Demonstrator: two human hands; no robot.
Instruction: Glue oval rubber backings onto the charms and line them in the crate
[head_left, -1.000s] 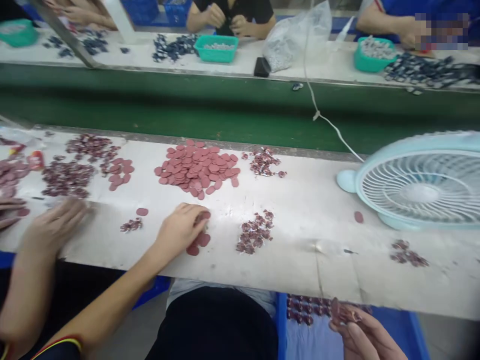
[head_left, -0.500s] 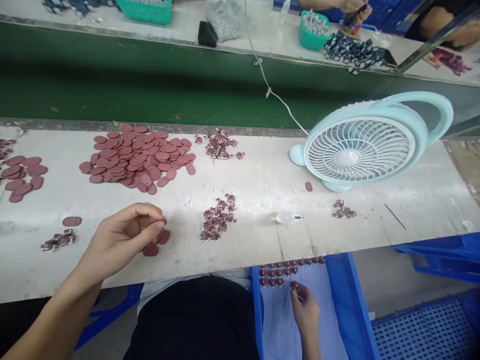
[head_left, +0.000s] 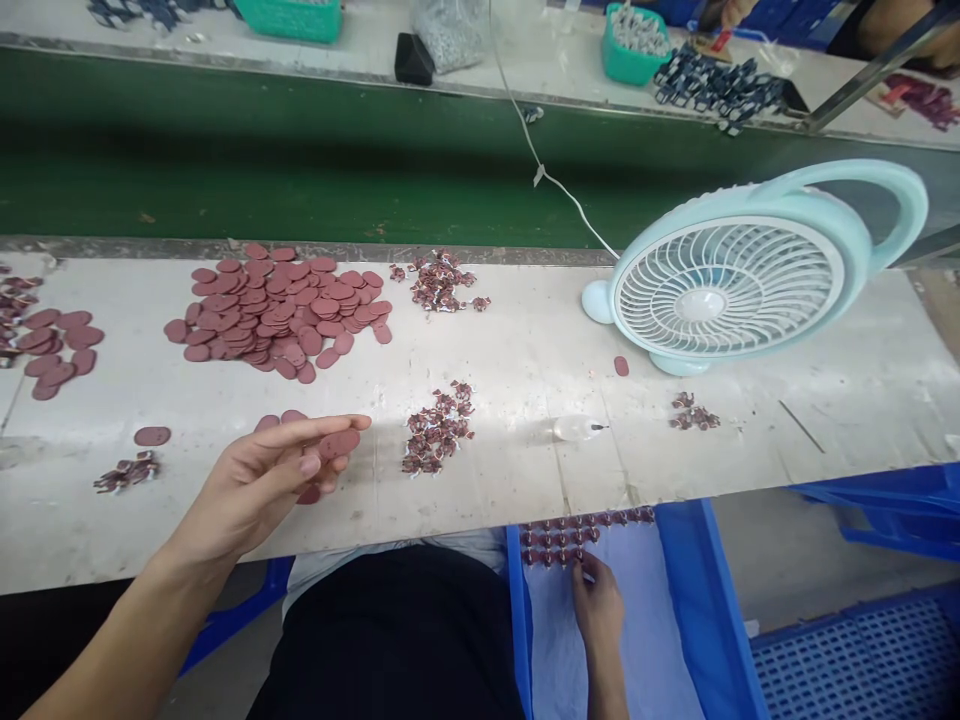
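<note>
My left hand (head_left: 259,490) is raised over the near part of the table, pinching a flat reddish-brown oval disc (head_left: 341,443) between thumb and fingers. A few more discs lie on the table behind and beneath it. Down in the blue tray (head_left: 701,600), my right hand (head_left: 598,605) has its fingertips closed on a small brown figure piece (head_left: 579,558) at the end of a row. Several such pieces stand in rows (head_left: 551,540) on the tray's pale lining. The fingers partly hide the piece.
A large pile of discs (head_left: 277,310) lies at the back left. Two heaps of small brown-and-white parts (head_left: 439,430) sit mid-table. Right of them are a clear dropper bottle (head_left: 577,429), a light-blue fan (head_left: 727,285), and a thin rod (head_left: 801,426). Across the green divider stands another workbench.
My left hand has moved slightly right and turned, bringing the disc into view. My right hand has shifted left and up, carrying its piece to the row's end.
</note>
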